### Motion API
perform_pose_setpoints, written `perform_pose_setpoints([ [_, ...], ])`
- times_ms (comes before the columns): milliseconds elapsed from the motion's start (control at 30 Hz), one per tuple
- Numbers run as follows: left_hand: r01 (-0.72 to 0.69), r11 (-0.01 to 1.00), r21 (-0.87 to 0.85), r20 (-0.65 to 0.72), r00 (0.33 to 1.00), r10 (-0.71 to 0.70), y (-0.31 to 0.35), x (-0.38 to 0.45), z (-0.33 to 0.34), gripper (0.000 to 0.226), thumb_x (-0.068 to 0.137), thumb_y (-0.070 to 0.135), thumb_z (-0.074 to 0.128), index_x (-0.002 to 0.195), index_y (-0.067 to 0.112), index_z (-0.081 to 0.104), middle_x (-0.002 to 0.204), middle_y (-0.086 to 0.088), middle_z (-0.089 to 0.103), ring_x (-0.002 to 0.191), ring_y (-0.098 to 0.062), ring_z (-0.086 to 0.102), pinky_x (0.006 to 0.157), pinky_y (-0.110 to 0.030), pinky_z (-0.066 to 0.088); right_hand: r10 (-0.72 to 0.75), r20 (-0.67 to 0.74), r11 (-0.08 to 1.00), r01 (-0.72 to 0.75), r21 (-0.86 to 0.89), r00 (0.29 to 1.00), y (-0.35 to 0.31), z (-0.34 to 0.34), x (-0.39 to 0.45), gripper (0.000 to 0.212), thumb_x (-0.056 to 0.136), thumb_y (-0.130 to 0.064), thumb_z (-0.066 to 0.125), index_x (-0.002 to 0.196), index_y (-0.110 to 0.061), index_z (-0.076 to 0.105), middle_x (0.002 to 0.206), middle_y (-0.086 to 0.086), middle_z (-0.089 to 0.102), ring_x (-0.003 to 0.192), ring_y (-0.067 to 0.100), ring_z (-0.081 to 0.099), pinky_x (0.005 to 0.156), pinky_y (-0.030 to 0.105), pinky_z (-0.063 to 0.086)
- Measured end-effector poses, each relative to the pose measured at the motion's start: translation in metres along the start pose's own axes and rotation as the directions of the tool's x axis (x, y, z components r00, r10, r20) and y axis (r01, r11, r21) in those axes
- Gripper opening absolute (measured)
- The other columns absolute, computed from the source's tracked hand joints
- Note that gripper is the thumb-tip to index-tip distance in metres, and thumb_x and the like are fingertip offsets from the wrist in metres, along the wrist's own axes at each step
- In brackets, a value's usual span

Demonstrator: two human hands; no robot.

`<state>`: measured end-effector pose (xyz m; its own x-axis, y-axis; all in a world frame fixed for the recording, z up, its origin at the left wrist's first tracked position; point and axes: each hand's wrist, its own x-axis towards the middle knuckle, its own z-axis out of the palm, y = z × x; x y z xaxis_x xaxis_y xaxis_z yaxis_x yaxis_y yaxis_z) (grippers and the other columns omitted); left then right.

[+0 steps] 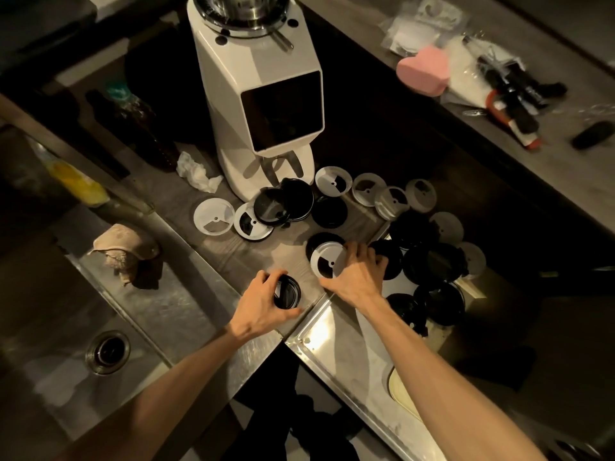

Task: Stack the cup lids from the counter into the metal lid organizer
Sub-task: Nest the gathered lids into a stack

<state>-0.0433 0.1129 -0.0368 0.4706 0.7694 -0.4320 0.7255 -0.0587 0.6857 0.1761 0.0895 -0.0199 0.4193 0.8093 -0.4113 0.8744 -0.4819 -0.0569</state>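
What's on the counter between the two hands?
In the head view, only bare grey counter lies between the left hand, which grips a round black plastic lid, and the right hand, resting on a round white plastic lid.

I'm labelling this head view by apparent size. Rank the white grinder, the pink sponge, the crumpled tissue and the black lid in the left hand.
1. white grinder
2. pink sponge
3 and 4. crumpled tissue and black lid look alike; lid is partly covered by the left hand.

We look steeply down from head height, close over the counter (253, 257), facing the white grinder (263, 94) beyond it.
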Motion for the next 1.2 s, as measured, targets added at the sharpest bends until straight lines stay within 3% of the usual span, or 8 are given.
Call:
perform_pose_setpoints([
  [200, -0.003, 1.0, 0.014, -0.01, 1.0, 0.003, -0.001, -0.002, 0.0, 0.086, 0.07, 0.053, 0.086, 0.141, 0.025, 0.045, 0.116, -0.001, 0.047, 0.104, -0.019, 0.053, 0.09, -0.029, 0.048, 0.019, 0.02, 1.0, -0.019, -0.009, 1.0, -0.011, 0.001, -0.002, 0.115, 0.068, -0.081, 0.064, 0.153, -0.014, 0.025, 0.154, 0.016, 0.031, 0.139, 0.034, 0.034, 0.112, 0.047, 0.031],
  [333, 0.019, 1.0, -0.004, -0.002, 1.0, -0.019, 0.0, -0.006, 0.002, 0.086, 0.07, 0.052, 0.086, 0.14, 0.024, 0.045, 0.12, 0.0, 0.048, 0.106, -0.017, 0.055, 0.09, -0.027, 0.049, -0.074, 0.095, 0.994, 0.066, 0.082, 0.993, -0.022, 0.004, 0.006, 0.123, 0.067, -0.071, 0.074, 0.16, -0.033, 0.003, 0.163, 0.014, 0.011, 0.146, 0.038, 0.023, 0.116, 0.051, 0.034],
  [500, 0.05, 0.999, -0.019, 0.005, 0.999, -0.05, 0.003, -0.01, -0.004, 0.091, 0.064, 0.063, 0.082, 0.138, 0.024, 0.046, 0.119, 0.0, 0.049, 0.103, -0.019, 0.059, 0.087, -0.03, 0.052, -0.098, 0.115, 0.984, 0.079, 0.162, 0.988, -0.03, 0.003, 0.003, 0.086, 0.075, -0.041, 0.073, 0.147, -0.034, 0.027, 0.147, 0.006, 0.035, 0.131, 0.035, 0.046, 0.1, 0.048, 0.047],
  [567, 0.065, 0.997, -0.036, -0.003, 0.998, -0.065, 0.003, -0.01, -0.008, 0.095, 0.059, 0.07, 0.076, 0.137, 0.026, 0.047, 0.118, 0.0, 0.049, 0.104, -0.017, 0.058, 0.091, -0.031, 0.053, -0.071, 0.101, 0.972, 0.046, 0.229, 0.992, -0.029, -0.004, 0.001, 0.077, 0.078, -0.043, 0.073, 0.143, -0.03, 0.033, 0.144, 0.007, 0.038, 0.124, 0.036, 0.052, 0.094, 0.048, 0.048],
  [767, 0.112, 0.982, -0.152, -0.016, 0.993, -0.116, 0.009, -0.004, -0.014, 0.083, 0.07, 0.053, 0.087, 0.137, 0.024, 0.049, 0.12, 0.0, 0.051, 0.108, -0.013, 0.054, 0.098, -0.026, 0.046, 0.011, 0.041, 0.915, -0.027, 0.403, 0.999, -0.013, -0.021, -0.004, 0.077, 0.076, -0.049, 0.077, 0.14, -0.026, 0.04, 0.127, 0.011, 0.059, 0.116, 0.035, 0.06, 0.094, 0.043, 0.052],
  [933, 0.122, 0.952, -0.282, 0.004, 0.992, -0.126, 0.035, -0.001, -0.019, 0.064, 0.072, 0.043, 0.089, 0.122, 0.024, 0.054, 0.106, 0.013, 0.059, 0.095, 0.004, 0.057, 0.073, -0.002, 0.042, 0.045, 0.04, 0.869, -0.058, 0.491, 0.998, 0.002, -0.032, -0.017, 0.086, 0.07, -0.051, 0.084, 0.143, -0.032, 0.043, 0.146, 0.008, 0.037, 0.126, 0.034, 0.054, 0.101, 0.045, 0.052],
  [1100, 0.211, 0.804, -0.556, 0.107, 0.977, -0.182, 0.062, -0.004, -0.023, 0.06, 0.071, 0.052, 0.087, 0.12, 0.03, 0.061, 0.114, 0.001, 0.067, 0.097, -0.014, 0.068, 0.076, -0.03, 0.06, 0.06, 0.113, 0.776, -0.117, 0.619, 0.992, 0.013, -0.059, -0.041, 0.094, 0.07, -0.053, 0.085, 0.149, -0.035, 0.037, 0.154, 0.013, 0.034, 0.142, 0.036, 0.04, 0.11, 0.045, 0.043],
  [1200, 0.314, 0.634, -0.707, 0.248, 0.949, -0.193, 0.095, -0.012, -0.035, 0.064, 0.074, 0.062, 0.079, 0.125, 0.026, 0.063, 0.113, -0.008, 0.073, 0.097, -0.024, 0.074, 0.082, -0.046, 0.063, -0.058, 0.059, 0.674, -0.005, 0.739, 0.997, 0.019, -0.084, -0.065, 0.072, 0.067, -0.052, 0.088, 0.128, -0.042, 0.05, 0.131, -0.004, 0.059, 0.124, 0.022, 0.057, 0.101, 0.041, 0.053],
])
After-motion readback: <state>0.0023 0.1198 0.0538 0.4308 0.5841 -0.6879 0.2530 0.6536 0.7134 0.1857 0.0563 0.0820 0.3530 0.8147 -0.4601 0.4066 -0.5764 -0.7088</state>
